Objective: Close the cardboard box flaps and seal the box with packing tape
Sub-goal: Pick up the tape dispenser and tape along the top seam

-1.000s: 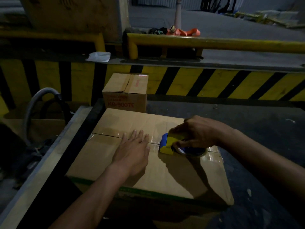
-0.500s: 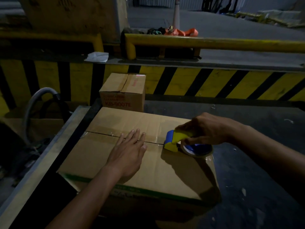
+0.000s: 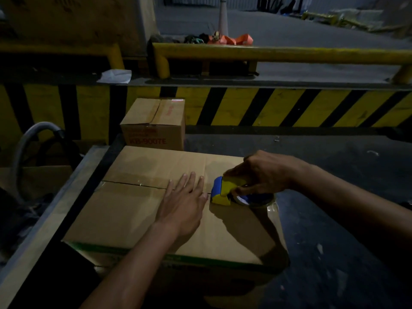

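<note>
The cardboard box (image 3: pixel 138 210) sits on the dark desk (image 3: pixel 334 253), flaps shut. The left hand (image 3: pixel 181 206) is pressed flat, fingers spread, beside the seam; the right hand (image 3: pixel 262 175) is clamped on the tape dispenser (image 3: pixel 225 191) near the box's right edge. The stiff, light cardboard is best held down beside the seam.

The light is dim, and the dark platform (image 3: pixel 334 175) beyond the near edge is scuffed with pale flecks. Along its far edge runs a wall painted in yellow and black diagonal stripes (image 3: pixel 278 108). Above that wall a yellow guard rail (image 3: pixel 267 54) spans the width, and orange straps (image 3: pixel 229 39) lie just behind it. Grey concrete floor (image 3: pixel 289 27) stretches beyond. A grey hose (image 3: pixel 24 148) curves at the left edge.
</note>
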{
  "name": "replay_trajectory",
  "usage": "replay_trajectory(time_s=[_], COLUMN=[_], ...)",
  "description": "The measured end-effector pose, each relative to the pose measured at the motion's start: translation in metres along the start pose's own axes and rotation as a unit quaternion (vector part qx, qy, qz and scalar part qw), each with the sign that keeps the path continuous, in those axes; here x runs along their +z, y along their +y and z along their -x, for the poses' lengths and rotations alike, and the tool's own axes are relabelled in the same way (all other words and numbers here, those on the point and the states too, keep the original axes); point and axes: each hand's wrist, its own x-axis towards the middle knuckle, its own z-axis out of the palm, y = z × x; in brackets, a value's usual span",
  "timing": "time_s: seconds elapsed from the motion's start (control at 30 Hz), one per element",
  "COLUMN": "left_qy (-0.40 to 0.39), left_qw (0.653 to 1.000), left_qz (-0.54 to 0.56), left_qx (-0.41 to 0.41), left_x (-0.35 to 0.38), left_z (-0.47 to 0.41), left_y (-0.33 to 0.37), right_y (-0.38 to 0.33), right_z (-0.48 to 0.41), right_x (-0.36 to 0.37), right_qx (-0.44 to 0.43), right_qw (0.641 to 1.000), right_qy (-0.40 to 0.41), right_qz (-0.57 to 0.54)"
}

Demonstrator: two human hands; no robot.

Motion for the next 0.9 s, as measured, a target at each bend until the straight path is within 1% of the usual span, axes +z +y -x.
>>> replay_trajectory(time_s=[0.23,0.5,0.9], left_qy=[0.011,0.016,0.016], left_qw=[1.0,1.0,1.0], left_qz=[0.007,0.011,0.015], left_qx=[-0.006,0.004,-0.002], left_x=[0.004,0.004,0.006], left_z=[0.0,0.001,0.001], left_y=[0.0,-0.002,-0.002], right_y=[0.016,0.034,0.043], right_z=[0.016,0.036,0.036], right_x=[-0.009,0.0,0.002], right_qx=[0.034,0.062,0.054], right_qw=[0.999,0.998,0.998], right_qy=[-0.021,-0.022,-0.016], right_qz=[0.037,0.016,0.007])
